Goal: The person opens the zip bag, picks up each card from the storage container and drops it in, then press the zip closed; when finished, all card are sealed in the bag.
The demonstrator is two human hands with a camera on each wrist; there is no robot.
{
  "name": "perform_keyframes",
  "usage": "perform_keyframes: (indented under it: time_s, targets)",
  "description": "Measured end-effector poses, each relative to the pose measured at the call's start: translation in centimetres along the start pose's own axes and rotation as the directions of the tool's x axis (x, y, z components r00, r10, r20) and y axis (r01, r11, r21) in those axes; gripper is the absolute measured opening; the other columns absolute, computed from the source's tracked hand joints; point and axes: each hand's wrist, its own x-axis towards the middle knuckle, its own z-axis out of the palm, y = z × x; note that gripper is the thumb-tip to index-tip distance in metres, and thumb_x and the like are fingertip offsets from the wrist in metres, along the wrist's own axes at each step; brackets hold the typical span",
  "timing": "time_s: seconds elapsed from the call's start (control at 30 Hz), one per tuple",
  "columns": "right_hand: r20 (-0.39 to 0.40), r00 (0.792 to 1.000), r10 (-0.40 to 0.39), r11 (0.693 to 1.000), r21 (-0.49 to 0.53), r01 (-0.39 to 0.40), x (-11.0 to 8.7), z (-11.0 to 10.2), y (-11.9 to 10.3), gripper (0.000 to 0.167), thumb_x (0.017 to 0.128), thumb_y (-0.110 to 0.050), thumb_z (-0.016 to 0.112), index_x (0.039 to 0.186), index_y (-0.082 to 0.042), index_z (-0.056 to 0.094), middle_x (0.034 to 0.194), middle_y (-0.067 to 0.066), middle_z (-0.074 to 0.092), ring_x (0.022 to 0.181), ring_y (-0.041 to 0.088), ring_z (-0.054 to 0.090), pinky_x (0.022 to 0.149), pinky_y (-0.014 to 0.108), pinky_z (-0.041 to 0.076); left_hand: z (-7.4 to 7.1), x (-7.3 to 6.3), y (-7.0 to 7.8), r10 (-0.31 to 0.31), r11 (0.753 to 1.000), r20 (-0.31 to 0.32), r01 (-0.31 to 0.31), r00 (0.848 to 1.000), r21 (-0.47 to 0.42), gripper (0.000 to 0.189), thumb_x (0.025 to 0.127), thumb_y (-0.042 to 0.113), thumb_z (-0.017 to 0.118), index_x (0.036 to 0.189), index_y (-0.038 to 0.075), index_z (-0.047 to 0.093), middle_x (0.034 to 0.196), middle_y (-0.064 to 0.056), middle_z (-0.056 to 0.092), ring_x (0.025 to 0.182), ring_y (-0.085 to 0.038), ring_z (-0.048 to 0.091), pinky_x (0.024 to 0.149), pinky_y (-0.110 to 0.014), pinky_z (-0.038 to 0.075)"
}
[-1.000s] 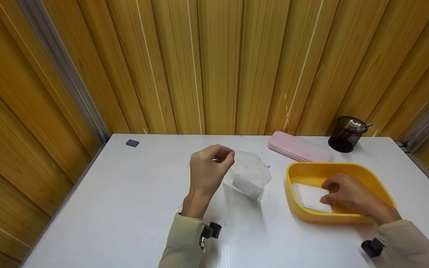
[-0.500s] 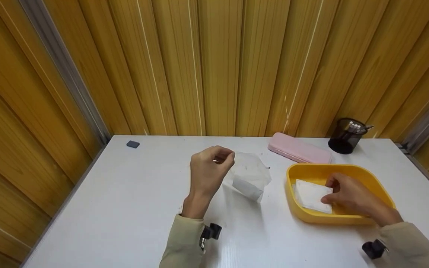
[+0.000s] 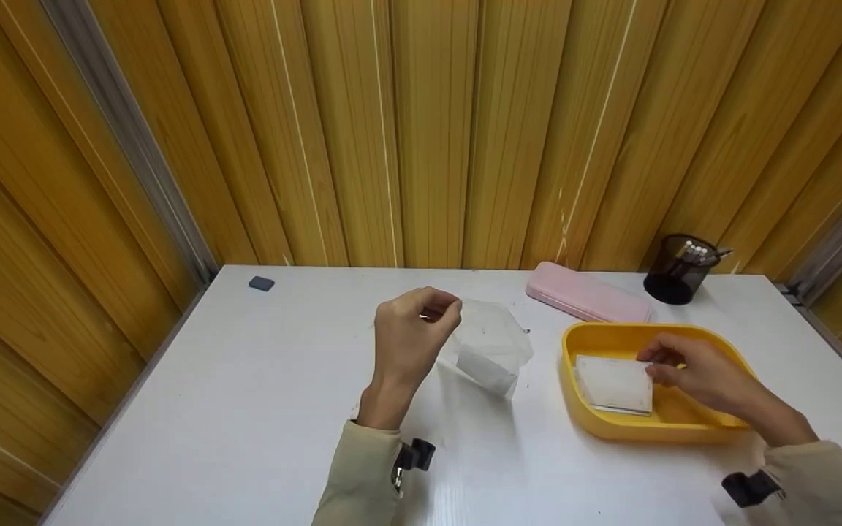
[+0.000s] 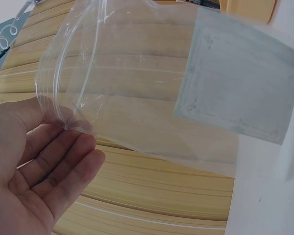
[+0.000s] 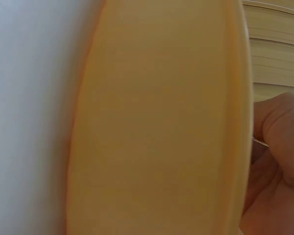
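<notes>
My left hand (image 3: 410,336) is raised over the middle of the table and pinches the edge of a clear zip bag (image 4: 127,88) at its zip strip. Low inside the bag lies a flat pale square packet (image 4: 240,78). On the right, a yellow tub (image 3: 655,432) holds flat white square pieces (image 3: 615,383) stacked together; what they are made of is unclear. My right hand (image 3: 713,376) reaches into the tub and pinches the top piece at its far right corner. In the right wrist view, the tub wall (image 5: 157,117) hides most of that hand's fingertips.
Behind the tub lies a pink case (image 3: 588,292). A black mesh pen holder (image 3: 677,270) with pens stands at the back right. A small dark blue block (image 3: 261,283) sits at the back left. Wood-patterned panels (image 3: 428,131) rise behind the white table (image 3: 245,409).
The top white piece has shifted and turned slightly on the stack. My right hand has moved a little up and right with its grip on the corner. The left hand and bag stay put.
</notes>
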Motion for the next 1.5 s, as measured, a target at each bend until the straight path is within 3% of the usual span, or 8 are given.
perform_keyframes:
  time_s: [0.17, 0.3, 0.53, 0.73, 1.03, 1.3, 1.5]
  targets:
    - [-0.064, 0.998, 0.004, 1.000, 0.024, -0.002, -0.3, -0.9, -1.3, 0.018, 0.099, 0.003, 0.071, 0.116, -0.001, 0.073, 0.110, 0.011, 0.073, 0.088, 0.019, 0.067, 0.076, 0.019, 0.058, 0.0, 0.0, 0.0, -0.001, 1.000, 0.001, 0.001, 1.000, -0.008, 0.011, 0.089, -0.004, 0.077, 0.083, 0.005, 0.081, 0.077, -0.003, 0.076, 0.067, -0.014, 0.072, 0.064, -0.025, 0.061]
    - [-0.182, 0.982, -0.046, 0.999, 0.013, 0.049, -0.7, -1.5, -2.4, 0.021, 0.099, 0.004, 0.070, 0.119, -0.003, 0.075, 0.112, 0.014, 0.073, 0.085, 0.015, 0.068, 0.073, 0.017, 0.057, 0.1, -0.1, 0.0, -0.004, 1.000, 0.001, 0.004, 1.000, -0.003, 0.011, 0.089, -0.003, 0.077, 0.083, 0.005, 0.081, 0.077, -0.002, 0.076, 0.067, -0.013, 0.071, 0.064, -0.025, 0.060]
    - [-0.396, 0.899, -0.188, 0.982, -0.079, 0.170, -1.0, -2.2, -4.8, 0.027, 0.097, 0.010, 0.070, 0.117, -0.006, 0.078, 0.112, 0.010, 0.072, 0.096, -0.009, 0.058, 0.079, 0.004, 0.048, 0.0, -0.1, 0.0, 0.001, 1.000, 0.002, -0.001, 1.000, 0.002, 0.009, 0.089, -0.003, 0.078, 0.084, 0.004, 0.081, 0.077, -0.003, 0.076, 0.067, -0.013, 0.072, 0.064, -0.023, 0.060]
    - [-0.502, 0.837, -0.217, 0.976, -0.085, 0.203, -1.0, -2.8, -7.1, 0.028, 0.095, 0.011, 0.072, 0.121, 0.000, 0.075, 0.109, 0.012, 0.071, 0.094, -0.010, 0.056, 0.081, 0.002, 0.045, 0.2, 0.1, 0.0, 0.014, 1.000, 0.007, -0.014, 1.000, -0.006, 0.009, 0.089, -0.003, 0.077, 0.084, 0.003, 0.080, 0.077, -0.004, 0.076, 0.066, -0.014, 0.072, 0.064, -0.023, 0.060]
    - [-0.556, 0.794, -0.245, 0.968, -0.086, 0.238, -0.9, -3.3, -10.8, 0.026, 0.092, 0.012, 0.076, 0.116, 0.003, 0.072, 0.101, 0.011, 0.071, 0.089, -0.007, 0.060, 0.082, 0.002, 0.046, 0.4, 0.2, 0.1, 0.009, 1.000, 0.006, -0.009, 1.000, 0.012, 0.008, 0.089, -0.002, 0.078, 0.084, 0.004, 0.081, 0.077, -0.004, 0.076, 0.067, -0.014, 0.072, 0.064, -0.022, 0.060]
    - [-0.561, 0.755, -0.339, 0.932, -0.088, 0.353, -0.4, -3.3, -13.7, 0.028, 0.088, 0.018, 0.075, 0.112, 0.003, 0.072, 0.099, 0.006, 0.071, 0.085, 0.000, 0.065, 0.076, 0.007, 0.051, 0.3, 0.1, -0.1, 0.007, 1.000, 0.001, -0.007, 1.000, 0.004, 0.008, 0.089, -0.002, 0.078, 0.083, 0.004, 0.080, 0.076, -0.003, 0.076, 0.066, -0.013, 0.072, 0.064, -0.023, 0.060]
    - [-0.550, 0.734, -0.398, 0.902, -0.089, 0.422, -0.2, -3.4, -15.6, 0.030, 0.087, 0.020, 0.075, 0.112, 0.004, 0.073, 0.100, 0.010, 0.071, 0.088, 0.002, 0.067, 0.082, 0.009, 0.053, 0.2, 0.1, -0.3, 0.008, 1.000, -0.004, -0.008, 1.000, 0.008, 0.009, 0.088, -0.002, 0.079, 0.083, 0.005, 0.081, 0.076, -0.002, 0.076, 0.066, -0.013, 0.072, 0.064, -0.023, 0.060]
